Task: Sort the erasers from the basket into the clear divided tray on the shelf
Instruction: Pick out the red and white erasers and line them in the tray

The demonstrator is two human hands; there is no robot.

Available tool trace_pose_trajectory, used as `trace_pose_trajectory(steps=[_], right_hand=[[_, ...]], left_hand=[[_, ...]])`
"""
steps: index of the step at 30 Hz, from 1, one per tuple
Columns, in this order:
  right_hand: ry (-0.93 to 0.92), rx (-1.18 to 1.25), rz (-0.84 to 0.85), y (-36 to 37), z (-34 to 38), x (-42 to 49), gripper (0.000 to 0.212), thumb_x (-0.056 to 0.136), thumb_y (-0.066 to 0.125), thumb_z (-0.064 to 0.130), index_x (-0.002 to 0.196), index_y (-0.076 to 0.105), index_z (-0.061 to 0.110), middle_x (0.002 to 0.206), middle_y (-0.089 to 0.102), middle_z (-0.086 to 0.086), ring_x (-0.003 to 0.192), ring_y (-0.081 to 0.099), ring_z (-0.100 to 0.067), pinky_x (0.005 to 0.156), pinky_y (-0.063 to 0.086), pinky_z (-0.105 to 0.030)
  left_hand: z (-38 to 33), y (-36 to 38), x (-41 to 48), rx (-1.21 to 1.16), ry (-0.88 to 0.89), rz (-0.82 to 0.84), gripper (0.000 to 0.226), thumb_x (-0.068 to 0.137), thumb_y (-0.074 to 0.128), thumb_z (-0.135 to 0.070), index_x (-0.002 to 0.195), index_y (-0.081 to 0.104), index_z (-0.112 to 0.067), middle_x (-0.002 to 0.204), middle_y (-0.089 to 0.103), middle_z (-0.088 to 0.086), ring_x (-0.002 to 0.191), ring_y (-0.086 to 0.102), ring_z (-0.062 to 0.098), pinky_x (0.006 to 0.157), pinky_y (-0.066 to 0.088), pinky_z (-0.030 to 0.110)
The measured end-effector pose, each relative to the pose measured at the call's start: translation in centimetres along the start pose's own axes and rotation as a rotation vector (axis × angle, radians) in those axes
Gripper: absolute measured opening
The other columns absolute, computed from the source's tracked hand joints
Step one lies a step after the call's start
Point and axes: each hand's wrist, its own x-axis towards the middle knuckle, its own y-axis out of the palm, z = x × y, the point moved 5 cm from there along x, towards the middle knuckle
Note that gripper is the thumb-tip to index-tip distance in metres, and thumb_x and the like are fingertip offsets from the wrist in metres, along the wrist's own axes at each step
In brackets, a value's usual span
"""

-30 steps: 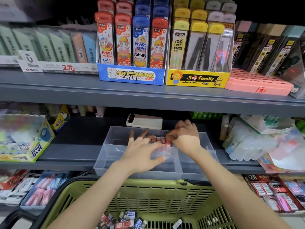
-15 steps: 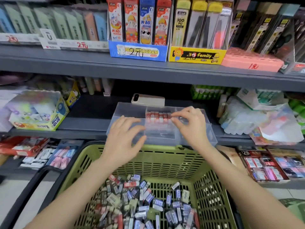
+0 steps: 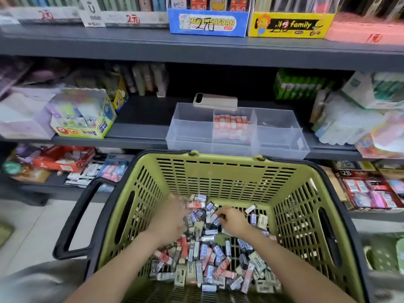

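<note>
"family" on yellow box (image 3: 290,25), "POWER GLUE" carton (image 3: 83,119)

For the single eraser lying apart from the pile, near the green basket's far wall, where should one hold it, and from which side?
Probably pinch the lone eraser across its two long sides, near the middle, coming from above. It lies flat and slanted on the basket floor, apart from the pile, and the right hand is nearest.
</note>
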Motion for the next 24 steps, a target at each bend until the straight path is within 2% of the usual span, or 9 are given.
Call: trace_pose_trajectory(steps=[2,4,6,9,13,16,19,22,24], right_hand=[[-0.020,-0.003,0.022,1.2,0.0,0.7,0.030,0.091,0.053,0.011,0.121,0.055,0.009,0.124,0.055,-0.007,0.110,0.054,-0.024,0.091,0.045,-0.030],[-0.038,-0.038,0.024,1.6,0.1,1.2,0.035,0.086,0.062,0.021,0.119,0.053,0.011,0.117,0.054,-0.007,0.107,0.053,-0.024,0.087,0.044,-0.030],[-0.022,-0.041,0.067,1.8,-0.2,1.4,0.044,0.082,0.067,0.029,0.121,0.054,0.012,0.115,0.055,-0.006,0.103,0.053,-0.022,0.082,0.042,-0.029],[0.002,-0.048,0.154,2.0,-0.9,0.9,0.034,0.081,0.069,0.029,0.108,0.064,0.009,0.108,0.056,-0.006,0.090,0.052,-0.019,0.072,0.041,-0.028],[0.045,-0.065,0.132,0.3,-1.7,-1.0,0.028,0.080,0.071,0.031,0.099,0.069,0.011,0.098,0.065,-0.001,0.084,0.056,-0.016,0.075,0.047,-0.029],[0.023,0.396,0.109,-1.5,0.4,-2.8,0.014,0.078,0.074,0.020,0.091,0.072,0.014,0.082,0.070,-0.002,0.071,0.058,-0.012,0.076,0.054,-0.034],[-0.092,0.783,0.196,-2.3,4.9,-4.7,0.007,0.078,0.073,0.022,0.079,0.073,0.028,0.068,0.067,0.008,0.061,0.056,-0.005,0.058,0.047,-0.014],[-0.123,0.740,0.273,-1.5,6.4,-5.7,0.009,0.078,0.074,0.025,0.083,0.073,0.033,0.080,0.072,0.008,0.067,0.061,-0.003,0.061,0.047,-0.012],[-0.111,0.374,0.295,-0.4,4.8,-5.9,0.022,0.078,0.074,0.027,0.097,0.071,0.019,0.096,0.072,-0.001,0.079,0.064,-0.009,0.071,0.051,-0.019]], left_hand=[[-0.1,0.9,0.3,0.103,-0.021,0.103,0.068,0.091,0.054,-0.044,0.149,0.020,-0.032,0.157,0.019,0.003,0.144,0.016,0.029,0.117,0.018,0.044],[-0.3,1.2,0.5,0.188,-0.025,0.121,0.075,0.088,0.058,-0.043,0.149,0.017,-0.030,0.155,0.022,0.003,0.142,0.018,0.029,0.115,0.022,0.046],[-0.5,1.4,0.6,0.158,-0.010,0.104,0.076,0.086,0.063,-0.038,0.149,0.021,-0.029,0.149,0.030,0.001,0.137,0.022,0.025,0.114,0.025,0.044],[-0.3,1.2,0.6,0.026,0.008,0.135,0.072,0.084,0.066,-0.032,0.146,0.030,-0.030,0.144,0.035,-0.004,0.133,0.024,0.022,0.116,0.023,0.040],[-0.8,-0.3,0.3,-0.067,-0.025,0.176,0.057,0.088,0.059,-0.043,0.140,0.042,-0.030,0.148,0.037,-0.003,0.139,0.026,0.024,0.117,0.019,0.041],[-2.7,-1.8,-0.7,-0.481,-0.071,0.190,0.063,0.087,0.050,-0.057,0.141,0.041,-0.026,0.145,0.042,-0.003,0.134,0.039,0.022,0.109,0.032,0.041],[-5.2,-2.7,-2.5,-1.147,-0.088,0.188,0.063,0.081,0.045,-0.060,0.137,0.042,-0.032,0.132,0.051,-0.008,0.126,0.045,0.014,0.104,0.039,0.039],[-5.4,-3.7,-3.5,-1.379,-0.185,0.006,0.047,0.086,0.051,-0.045,0.129,0.054,-0.026,0.127,0.058,-0.005,0.118,0.051,0.011,0.100,0.041,0.034],[-4.7,-4.2,-4.0,-1.327,-0.211,-0.073,0.028,0.092,0.053,-0.028,0.117,0.062,-0.020,0.123,0.062,-0.001,0.108,0.056,0.006,0.096,0.042,0.030]])
